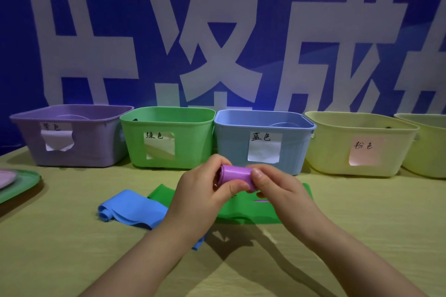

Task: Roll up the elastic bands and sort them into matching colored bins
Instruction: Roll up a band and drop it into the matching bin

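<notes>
- Left hand (202, 190) grips one end of a rolled purple elastic band (235, 173), its fingers curled over the top and its thumb pressed against the near side of the roll.
- Right hand (277, 190) pinches the other end of the same roll, thumb on the near side and fingers wrapped behind it.
- The roll is held off the table, lying sideways between the two hands, in front of the gap between the green and blue bins.
- Beneath the hands a flat green elastic band (248, 210) lies spread on the pale wooden table (72, 248).
- A blue elastic band (135, 210) lies just left of the green one, touching or overlapping it; its left end is curled into a loose roll, and the rest is flat and partly hidden under the left forearm.
- Along the back of the table stands a row of bins, each with a handwritten paper label on its front: a purple plastic bin (96, 149) at the left, then a green plastic bin (193, 144), a blue plastic bin (231, 149) and a pale yellow plastic bin (330, 149).
- A second pale yellow bin (429, 154) is cut off by the right edge.
- At the left edge sits a green tray (26, 184) with something pale on it, too cropped to identify.
- Behind everything hangs a blue backdrop with large white characters (120, 7).
</notes>
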Demonstrator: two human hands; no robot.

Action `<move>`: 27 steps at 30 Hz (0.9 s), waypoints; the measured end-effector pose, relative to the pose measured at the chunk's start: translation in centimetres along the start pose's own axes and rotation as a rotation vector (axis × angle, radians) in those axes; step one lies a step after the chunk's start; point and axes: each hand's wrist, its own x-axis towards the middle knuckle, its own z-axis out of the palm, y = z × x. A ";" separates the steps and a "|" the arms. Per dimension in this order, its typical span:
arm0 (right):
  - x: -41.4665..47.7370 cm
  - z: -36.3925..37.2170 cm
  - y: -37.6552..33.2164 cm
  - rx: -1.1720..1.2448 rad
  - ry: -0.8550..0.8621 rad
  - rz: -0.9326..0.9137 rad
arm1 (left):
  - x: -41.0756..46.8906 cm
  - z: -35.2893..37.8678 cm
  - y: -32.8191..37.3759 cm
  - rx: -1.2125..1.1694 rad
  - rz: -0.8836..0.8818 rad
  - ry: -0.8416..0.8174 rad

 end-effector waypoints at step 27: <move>6.4 10.9 -6.6 -0.429 -0.152 -0.263 | 1.4 -14.8 -3.6 0.411 0.111 -0.120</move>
